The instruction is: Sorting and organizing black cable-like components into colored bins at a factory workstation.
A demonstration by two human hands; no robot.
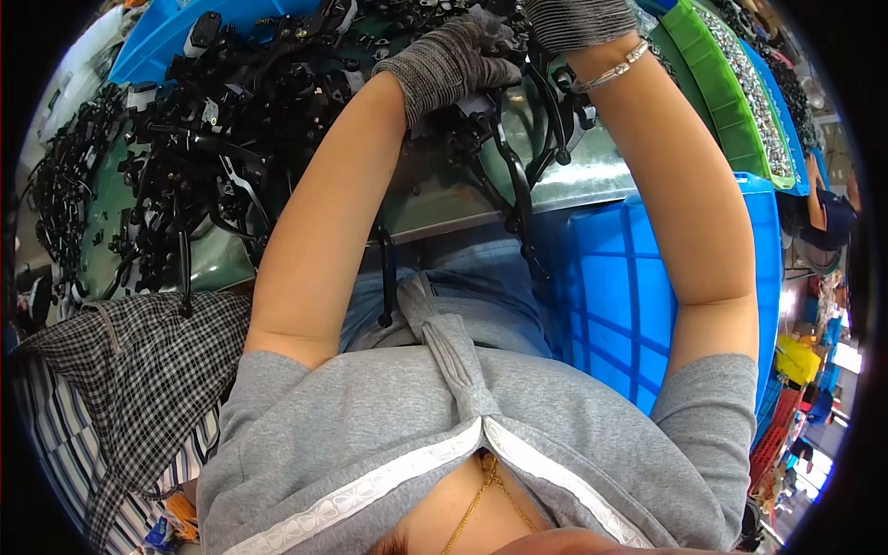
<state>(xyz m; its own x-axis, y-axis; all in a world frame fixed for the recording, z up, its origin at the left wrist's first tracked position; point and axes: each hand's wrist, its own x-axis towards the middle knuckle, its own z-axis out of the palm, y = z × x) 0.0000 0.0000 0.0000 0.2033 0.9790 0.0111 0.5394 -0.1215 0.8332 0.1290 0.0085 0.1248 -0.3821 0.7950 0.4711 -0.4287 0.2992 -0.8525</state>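
My left hand [449, 69], in a grey striped knit glove, is closed at the top centre, its thumb and fingers around a dark metal lever part [501, 39]. My right hand [578, 23], gloved alike, is beside it at the upper edge; its fingers are cut off from view. Between and below the hands, black brake levers [514, 171] with ball ends hang over the edge of the green-topped metal table [578, 180]. A big heap of similar black levers [268, 120] covers the table to the left of my left hand.
A blue bin [166, 42] stands behind the heap. On the right are a green tray [731, 111] of small metal parts and a large blue crate [620, 296]. Checked cloth [139, 361] lies at the left. Another person [823, 217] is at the far right.
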